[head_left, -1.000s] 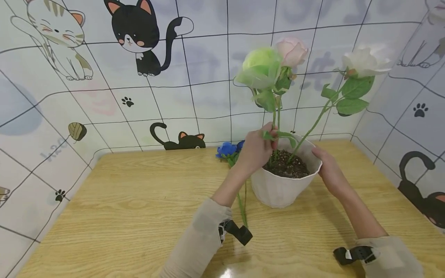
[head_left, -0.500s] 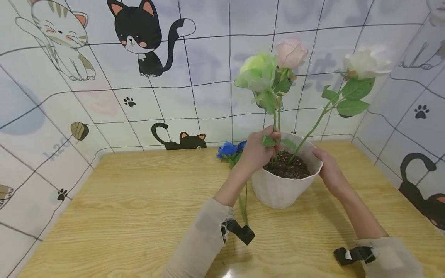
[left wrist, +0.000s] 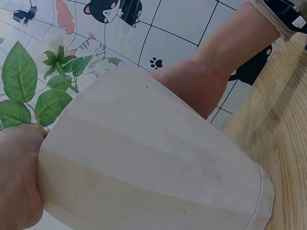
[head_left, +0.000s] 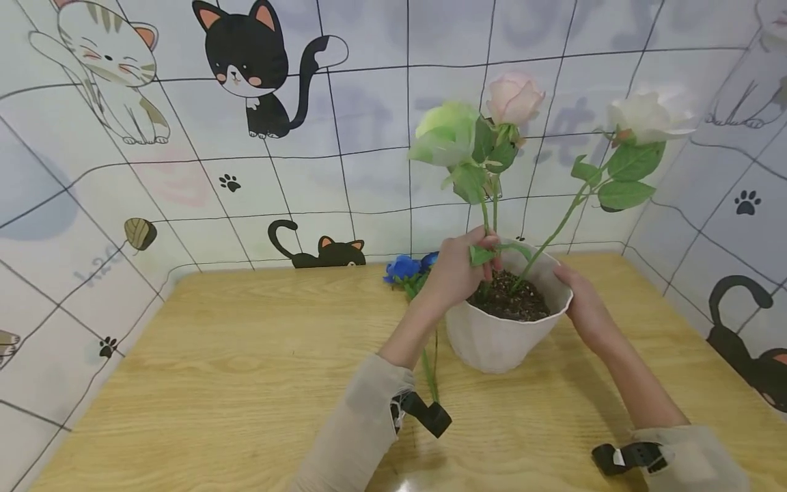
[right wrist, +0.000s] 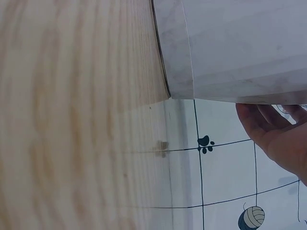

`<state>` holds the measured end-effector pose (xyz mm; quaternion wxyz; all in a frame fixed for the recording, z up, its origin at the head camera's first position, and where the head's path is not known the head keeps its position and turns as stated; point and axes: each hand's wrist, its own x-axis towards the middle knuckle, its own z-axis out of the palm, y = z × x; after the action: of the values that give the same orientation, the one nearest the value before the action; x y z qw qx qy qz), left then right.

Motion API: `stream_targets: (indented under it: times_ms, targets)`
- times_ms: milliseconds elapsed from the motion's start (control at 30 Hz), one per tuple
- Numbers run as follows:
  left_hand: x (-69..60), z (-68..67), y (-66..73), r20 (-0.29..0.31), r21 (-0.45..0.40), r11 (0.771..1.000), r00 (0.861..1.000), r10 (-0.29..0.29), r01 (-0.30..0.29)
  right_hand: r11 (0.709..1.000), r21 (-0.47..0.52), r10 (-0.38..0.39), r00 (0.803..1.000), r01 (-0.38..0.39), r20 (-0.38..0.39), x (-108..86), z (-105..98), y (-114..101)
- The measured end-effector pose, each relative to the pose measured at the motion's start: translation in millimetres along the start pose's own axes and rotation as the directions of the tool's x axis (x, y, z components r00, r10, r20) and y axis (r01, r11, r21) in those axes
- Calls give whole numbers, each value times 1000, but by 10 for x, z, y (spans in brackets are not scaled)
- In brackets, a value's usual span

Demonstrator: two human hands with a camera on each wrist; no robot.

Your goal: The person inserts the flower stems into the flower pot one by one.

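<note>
Green flower (head_left: 445, 133) is right of centre in the upper part of the head view, on a thin stem (head_left: 485, 215) that goes down into the white pot (head_left: 492, 345). The left hand (head_left: 456, 270) reaches over the left side of the pot and pinches this stem between thumb and fingers, just above the dark soil (head_left: 516, 301). A small leaf (head_left: 481, 255) is in front of its fingertips. The right hand (head_left: 587, 304) holds the pot at the right side of its rim; how tightly its fingers press, I cannot tell.

The pot stands on the wooden desk (head_left: 246, 355), right of centre in the frame. In the same soil there is a pink flower (head_left: 515, 99), just beside the green one, and a white flower (head_left: 652, 119), which leans toward the upper right of the frame.

Blue flowers (head_left: 402, 268) lie on the desk to the left of the pot, and the left forearm (head_left: 408, 331) covers part of their stems. Behind the desk, the wall (head_left: 369, 178) shows black grid lines and drawn cats, among them a black-and-white cat (head_left: 242, 61) in the upper left.
</note>
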<state>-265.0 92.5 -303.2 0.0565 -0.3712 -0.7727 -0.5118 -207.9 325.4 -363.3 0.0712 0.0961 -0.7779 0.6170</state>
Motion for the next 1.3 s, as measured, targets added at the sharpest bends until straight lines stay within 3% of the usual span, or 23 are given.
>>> stream_targets:
  times_ms: [100,367,500,600,767,900,1067,1300]
  targets:
    - [-8,0,-14,-10,-25,1000,1000,-1,1,1000,13,2,1000,-2,11,-2,0,9]
    - [-12,0,-75,-134,-162,984,989,55,-77,1000,2,-13,1000,13,7,-2,-10,12]
    - [-12,-12,-102,-124,-249,964,990,64,-94,999,25,-24,1000,24,4,-11,-20,23]
    - [-16,-21,-115,-108,-292,954,993,44,-74,999,28,-19,1000,19,3,-19,-24,24]
    - [-32,-29,-147,-154,-263,964,988,-1,-40,1000,-13,-5,1000,5,5,-23,-18,13]
    - [-64,-61,-195,-202,-237,970,979,2,-51,999,-30,-16,1000,17,12,-14,-11,17]
    - [-109,-137,-233,-230,-301,952,973,-21,-50,999,-25,-36,999,36,15,-7,-10,24]
    - [-152,-232,-295,-265,-311,948,964,-13,-73,999,-39,-20,1000,21,15,-19,-9,12]
